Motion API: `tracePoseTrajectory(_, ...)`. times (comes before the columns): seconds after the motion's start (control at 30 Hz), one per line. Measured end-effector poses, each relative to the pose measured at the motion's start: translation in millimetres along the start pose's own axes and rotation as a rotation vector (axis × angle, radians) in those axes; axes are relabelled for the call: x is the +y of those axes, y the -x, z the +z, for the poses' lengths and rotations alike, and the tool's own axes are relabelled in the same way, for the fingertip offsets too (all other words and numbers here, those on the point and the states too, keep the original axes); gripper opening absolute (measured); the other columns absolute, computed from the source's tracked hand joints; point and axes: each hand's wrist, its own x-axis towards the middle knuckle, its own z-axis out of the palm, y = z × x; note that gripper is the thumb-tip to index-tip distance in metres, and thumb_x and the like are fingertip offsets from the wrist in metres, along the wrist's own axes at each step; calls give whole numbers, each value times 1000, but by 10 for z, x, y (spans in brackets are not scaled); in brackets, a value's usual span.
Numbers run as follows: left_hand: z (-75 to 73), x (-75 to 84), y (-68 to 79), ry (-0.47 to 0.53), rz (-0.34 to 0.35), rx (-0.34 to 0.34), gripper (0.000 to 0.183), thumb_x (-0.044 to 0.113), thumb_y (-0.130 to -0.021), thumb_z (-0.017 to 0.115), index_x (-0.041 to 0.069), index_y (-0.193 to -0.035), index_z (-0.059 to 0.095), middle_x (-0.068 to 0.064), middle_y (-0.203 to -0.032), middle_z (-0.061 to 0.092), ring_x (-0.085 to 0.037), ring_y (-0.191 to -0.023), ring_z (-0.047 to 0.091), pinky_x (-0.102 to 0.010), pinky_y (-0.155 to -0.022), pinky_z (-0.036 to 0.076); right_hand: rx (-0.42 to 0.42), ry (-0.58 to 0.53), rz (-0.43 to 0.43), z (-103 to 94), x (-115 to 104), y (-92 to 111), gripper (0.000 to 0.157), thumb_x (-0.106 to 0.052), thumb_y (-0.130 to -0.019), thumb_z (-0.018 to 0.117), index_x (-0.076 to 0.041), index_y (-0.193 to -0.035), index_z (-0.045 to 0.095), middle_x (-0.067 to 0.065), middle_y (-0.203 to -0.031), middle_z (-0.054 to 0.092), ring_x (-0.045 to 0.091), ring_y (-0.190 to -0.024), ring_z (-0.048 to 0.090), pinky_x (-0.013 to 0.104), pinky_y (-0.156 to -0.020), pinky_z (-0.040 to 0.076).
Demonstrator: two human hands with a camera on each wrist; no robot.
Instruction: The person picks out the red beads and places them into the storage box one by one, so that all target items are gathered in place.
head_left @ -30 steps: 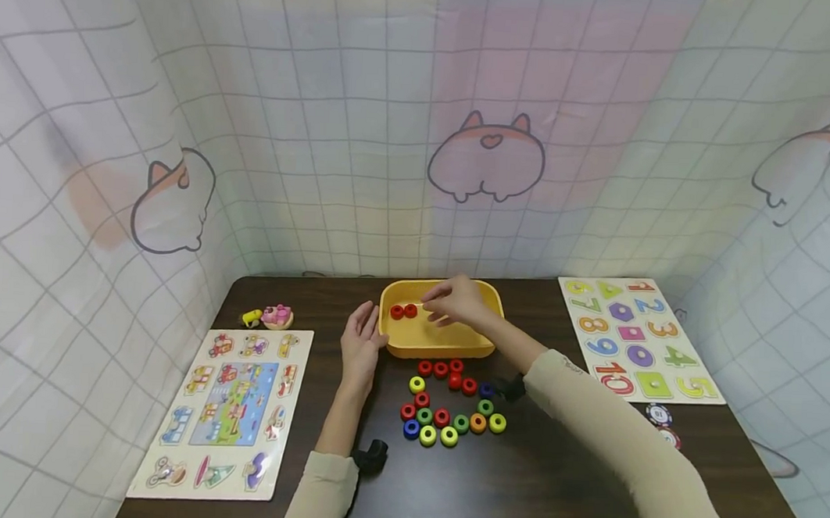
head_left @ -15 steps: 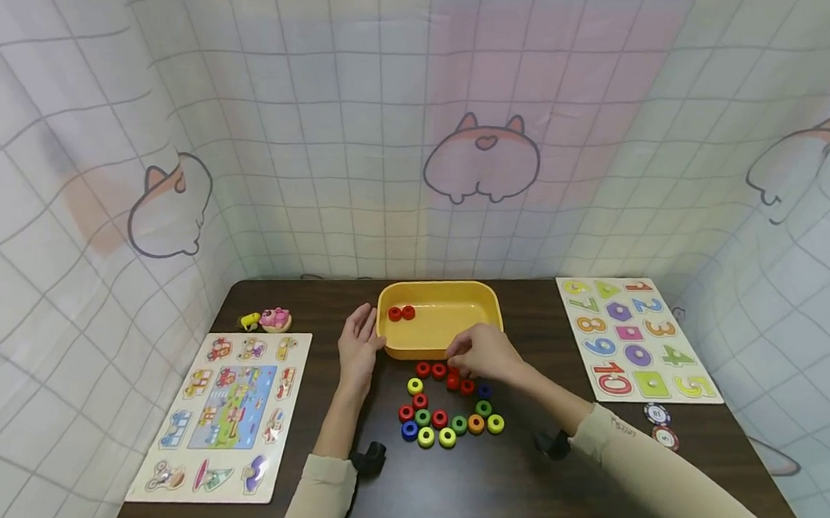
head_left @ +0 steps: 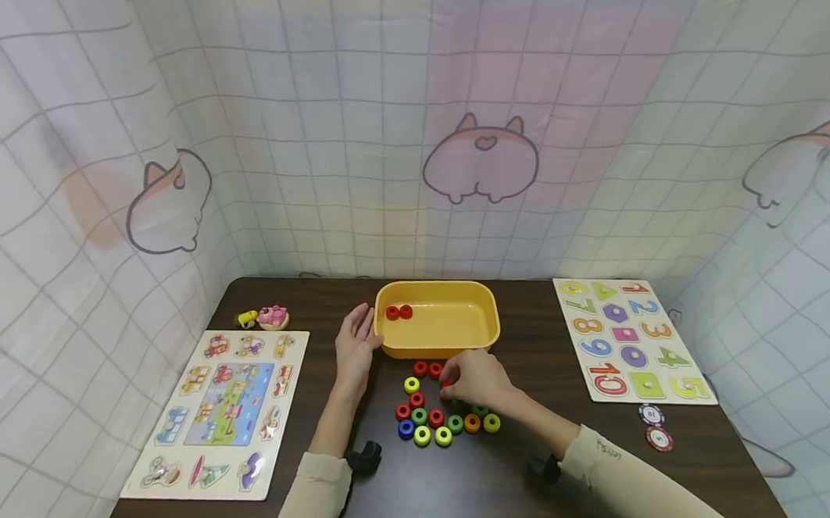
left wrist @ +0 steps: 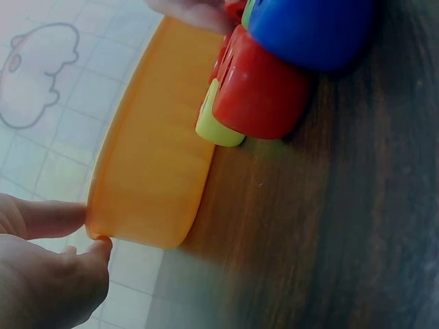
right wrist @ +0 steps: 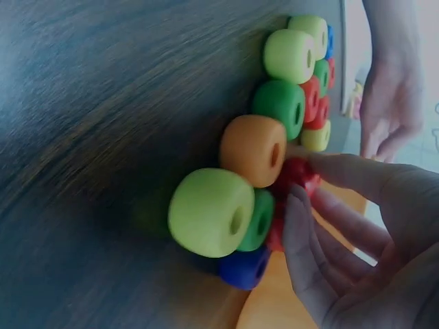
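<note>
In the head view, my left hand (head_left: 354, 351) rests at the left end of a yellow plastic tray (head_left: 453, 329), its fingers along the side and the thumb by the front corner. The left wrist view has those fingertips (left wrist: 101, 245) right at the tray's end. Two red beads (head_left: 399, 312) lie inside the tray at the left. My right hand (head_left: 481, 378) is down among the loose beads in front of the tray. Between its thumb and fingers it pinches a red bead (right wrist: 299, 175). The hand hides part of the pile in the head view.
Several beads lie in front of the tray, among them an orange bead (head_left: 472, 423), a blue bead (head_left: 405, 428) and a yellow bead (head_left: 443, 436). A picture puzzle board (head_left: 286, 424) lies left, a number puzzle board (head_left: 628, 364) right, with poker chips (head_left: 659, 438) beside it.
My right hand has come from over the tray back toward me, down to the beads, and now pinches a red one. My left hand has stayed by the tray's left end.
</note>
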Motion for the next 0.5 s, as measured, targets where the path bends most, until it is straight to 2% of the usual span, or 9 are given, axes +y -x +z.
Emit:
tracePoseTrajectory(0.2, 4, 24, -25, 7, -1, -6, 71, -23, -81, 53, 7, -144, 40, -11, -153, 36, -17, -137, 42, -39, -111, 36, -43, 52, -10, -26, -70, -23, 18, -20, -66, 83, -18, -81, 75, -15, -67, 60, 6, -59, 54, 26, -54, 48)
tracePoseTrajectory(0.37, 11, 15, -21, 3, -19, 5, 69, -22, -82, 52, 8, -144, 41, -7, -151, 39, -16, -137, 41, -33, -109, 38, -91, 41, 40, -23, -103, -9, 14, -21, -70, 83, -23, -73, 69, -13, -67, 60, 9, -58, 54, 28, -54, 48)
tracePoseTrajectory(0.5, 21, 9, -2, -4, -31, 22, 69, -22, -82, 52, 9, -143, 42, -5, -149, 41, -15, -137, 42, -27, -106, 41, -93, 47, 59, -25, -100, 13, 16, -22, -73, 82, -25, -71, 67, -13, -65, 59, 10, -56, 54, 28, -53, 47)
